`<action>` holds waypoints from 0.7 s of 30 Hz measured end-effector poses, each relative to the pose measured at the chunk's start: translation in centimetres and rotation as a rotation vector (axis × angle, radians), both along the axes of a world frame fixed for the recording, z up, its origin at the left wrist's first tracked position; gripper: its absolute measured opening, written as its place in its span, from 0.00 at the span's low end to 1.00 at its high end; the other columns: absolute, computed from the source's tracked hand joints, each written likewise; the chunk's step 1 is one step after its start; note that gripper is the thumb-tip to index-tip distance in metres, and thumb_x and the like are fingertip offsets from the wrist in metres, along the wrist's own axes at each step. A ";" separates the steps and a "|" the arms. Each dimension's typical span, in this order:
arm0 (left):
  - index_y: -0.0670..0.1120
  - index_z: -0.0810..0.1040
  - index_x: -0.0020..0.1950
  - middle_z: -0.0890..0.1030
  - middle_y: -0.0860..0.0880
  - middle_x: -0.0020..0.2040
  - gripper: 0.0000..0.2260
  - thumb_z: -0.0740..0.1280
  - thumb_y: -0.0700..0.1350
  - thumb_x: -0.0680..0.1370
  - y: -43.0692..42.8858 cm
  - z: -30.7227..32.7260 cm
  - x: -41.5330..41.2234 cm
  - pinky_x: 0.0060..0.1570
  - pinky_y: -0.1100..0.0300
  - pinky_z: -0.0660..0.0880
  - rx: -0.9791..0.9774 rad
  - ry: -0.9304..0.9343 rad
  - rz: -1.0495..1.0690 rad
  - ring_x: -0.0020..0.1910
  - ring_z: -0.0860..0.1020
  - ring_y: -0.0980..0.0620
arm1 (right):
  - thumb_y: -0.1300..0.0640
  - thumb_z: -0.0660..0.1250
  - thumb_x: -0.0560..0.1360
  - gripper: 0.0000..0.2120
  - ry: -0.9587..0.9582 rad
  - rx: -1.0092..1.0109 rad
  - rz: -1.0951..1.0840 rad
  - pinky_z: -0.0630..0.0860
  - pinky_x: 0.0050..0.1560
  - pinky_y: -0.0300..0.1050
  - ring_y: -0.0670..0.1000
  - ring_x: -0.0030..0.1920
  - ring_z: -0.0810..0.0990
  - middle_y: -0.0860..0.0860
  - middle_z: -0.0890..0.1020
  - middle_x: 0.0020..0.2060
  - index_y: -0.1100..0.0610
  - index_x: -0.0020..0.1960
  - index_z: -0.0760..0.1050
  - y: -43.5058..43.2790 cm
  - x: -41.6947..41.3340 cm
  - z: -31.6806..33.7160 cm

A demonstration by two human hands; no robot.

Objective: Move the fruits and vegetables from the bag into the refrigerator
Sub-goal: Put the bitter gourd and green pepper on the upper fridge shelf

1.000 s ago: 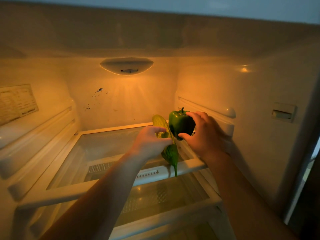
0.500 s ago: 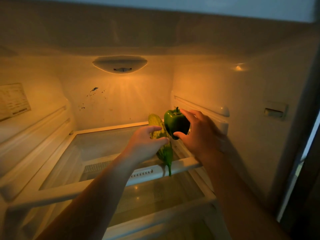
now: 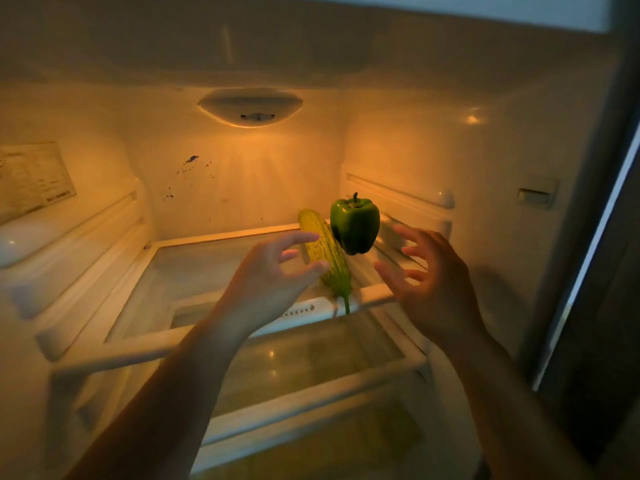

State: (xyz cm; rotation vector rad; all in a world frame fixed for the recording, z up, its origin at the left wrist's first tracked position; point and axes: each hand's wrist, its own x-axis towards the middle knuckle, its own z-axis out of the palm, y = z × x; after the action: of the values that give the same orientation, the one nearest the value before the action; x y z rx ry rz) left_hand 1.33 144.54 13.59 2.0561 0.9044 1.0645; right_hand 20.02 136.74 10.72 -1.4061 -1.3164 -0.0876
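A green bell pepper stands upright on the right side of the refrigerator's upper glass shelf. A long yellow-green bitter gourd lies beside it, its stem pointing toward the shelf's front rail. My left hand hovers just left of the gourd, fingers spread and loose, holding nothing. My right hand hovers to the right of the pepper, fingers spread, apart from it. The bag is out of sight.
The refrigerator's lamp glows on the back wall. A second glass shelf lies below the upper one. Side rails run along the right wall, and a label sticks to the left wall. The door edge stands at right.
My right hand has let go of the pepper and my left hand has let go of the gourd. Both hands have drawn back toward me with fingers spread.
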 end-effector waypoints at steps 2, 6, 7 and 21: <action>0.61 0.77 0.56 0.75 0.56 0.64 0.14 0.72 0.51 0.71 -1.5 -0.5 -0.9 0.51 0.63 0.71 -0.010 -0.039 -0.053 0.63 0.73 0.58 | 0.51 0.70 0.71 0.20 0.057 -0.021 0.039 0.77 0.48 0.36 0.43 0.56 0.75 0.45 0.74 0.60 0.43 0.60 0.70 -2.0 -0.8 -0.5; 0.62 0.78 0.53 0.79 0.61 0.57 0.14 0.73 0.52 0.69 -4.6 -2.0 -2.9 0.46 0.71 0.74 -0.045 -0.116 -0.115 0.57 0.74 0.67 | 0.48 0.69 0.69 0.21 0.150 -0.040 0.126 0.78 0.47 0.34 0.43 0.55 0.77 0.47 0.76 0.56 0.44 0.61 0.70 -5.5 -2.7 -2.1; 0.61 0.78 0.53 0.79 0.62 0.54 0.14 0.73 0.49 0.70 -5.3 -2.5 -3.4 0.43 0.74 0.73 -0.056 -0.131 -0.123 0.56 0.74 0.69 | 0.48 0.69 0.69 0.21 0.159 -0.046 0.126 0.78 0.49 0.37 0.43 0.56 0.77 0.47 0.76 0.57 0.46 0.61 0.71 -6.2 -3.2 -2.6; 0.62 0.76 0.53 0.78 0.59 0.56 0.15 0.72 0.46 0.72 -20.8 -7.0 -8.6 0.57 0.59 0.73 -0.120 -0.094 0.120 0.58 0.76 0.62 | 0.49 0.71 0.71 0.21 0.180 -0.190 0.372 0.79 0.53 0.48 0.43 0.54 0.77 0.43 0.77 0.55 0.48 0.63 0.72 -16.5 -7.2 -5.7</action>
State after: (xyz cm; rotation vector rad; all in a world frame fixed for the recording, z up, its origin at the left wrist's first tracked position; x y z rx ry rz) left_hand -7.29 123.72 6.61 1.8578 1.0287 1.1316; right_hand 12.83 120.28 5.02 -1.2684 -1.4395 0.4128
